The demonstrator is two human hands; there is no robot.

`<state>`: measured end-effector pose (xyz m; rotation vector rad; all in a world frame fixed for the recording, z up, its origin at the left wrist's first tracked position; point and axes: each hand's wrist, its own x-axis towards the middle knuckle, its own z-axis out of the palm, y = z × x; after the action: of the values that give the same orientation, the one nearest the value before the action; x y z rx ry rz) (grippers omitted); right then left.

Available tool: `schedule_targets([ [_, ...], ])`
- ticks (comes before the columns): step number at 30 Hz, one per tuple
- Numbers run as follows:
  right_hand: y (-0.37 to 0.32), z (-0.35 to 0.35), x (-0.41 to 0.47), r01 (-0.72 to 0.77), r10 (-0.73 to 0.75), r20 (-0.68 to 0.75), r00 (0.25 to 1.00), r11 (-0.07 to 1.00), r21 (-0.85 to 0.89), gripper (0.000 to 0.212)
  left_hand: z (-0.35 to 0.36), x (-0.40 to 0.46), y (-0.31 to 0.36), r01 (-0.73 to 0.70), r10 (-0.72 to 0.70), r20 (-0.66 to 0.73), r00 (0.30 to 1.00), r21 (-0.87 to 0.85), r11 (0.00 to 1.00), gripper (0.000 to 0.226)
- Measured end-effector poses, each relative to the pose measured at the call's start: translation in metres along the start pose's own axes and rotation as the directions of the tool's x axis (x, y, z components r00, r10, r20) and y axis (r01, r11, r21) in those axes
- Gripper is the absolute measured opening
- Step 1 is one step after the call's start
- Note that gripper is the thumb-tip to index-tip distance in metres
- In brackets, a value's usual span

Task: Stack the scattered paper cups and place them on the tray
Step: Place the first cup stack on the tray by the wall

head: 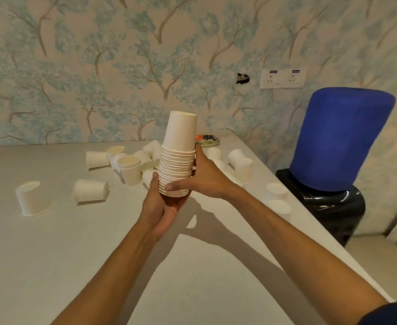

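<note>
A tall stack of white paper cups (178, 146), nested upside down, is held above the middle of the table. My left hand (162, 207) cradles the stack from below and its left side. My right hand (204, 177) grips the stack's right side, with the thumb across its lower rims. Several loose white cups lie scattered behind the stack; one cup (129, 170) stands near the centre, another (90, 191) lies on its side to the left, and a third (33, 198) lies farther left. A patterned tray (208, 140) sits at the back of the table, partly hidden by the stack.
The white table (52, 254) meets a tree-patterned wall at the back. More cups (243, 168) lie along the table's right edge. A water dispenser with a blue-covered bottle (338, 139) stands to the right of the table. Wall sockets (283, 78) are above it.
</note>
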<state>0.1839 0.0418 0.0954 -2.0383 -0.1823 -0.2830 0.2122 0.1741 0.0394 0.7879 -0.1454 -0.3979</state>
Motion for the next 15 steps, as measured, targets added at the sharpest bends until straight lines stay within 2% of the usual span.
schedule_targets([
  [5, 0.006, -0.061, -0.02, 0.055, -0.053, 0.02, 0.998, 0.992, -0.113, 0.12, 0.056, -0.001, -0.031, -0.037, 0.037, 0.019, 0.999, 0.038, 0.999, 0.049],
  [10, 0.028, -0.114, -0.04, 0.131, -0.125, 0.058, 0.99, 0.984, -0.117, 0.124, 0.106, -0.004, -0.067, -0.096, 0.102, -0.037, 0.994, 0.131, 0.987, 0.047],
  [15, 0.056, -0.167, -0.054, 0.203, -0.196, 0.074, 0.978, 0.974, -0.104, 0.111, 0.149, -0.005, -0.108, -0.126, 0.149, -0.088, 0.985, 0.228, 0.966, 0.051],
])
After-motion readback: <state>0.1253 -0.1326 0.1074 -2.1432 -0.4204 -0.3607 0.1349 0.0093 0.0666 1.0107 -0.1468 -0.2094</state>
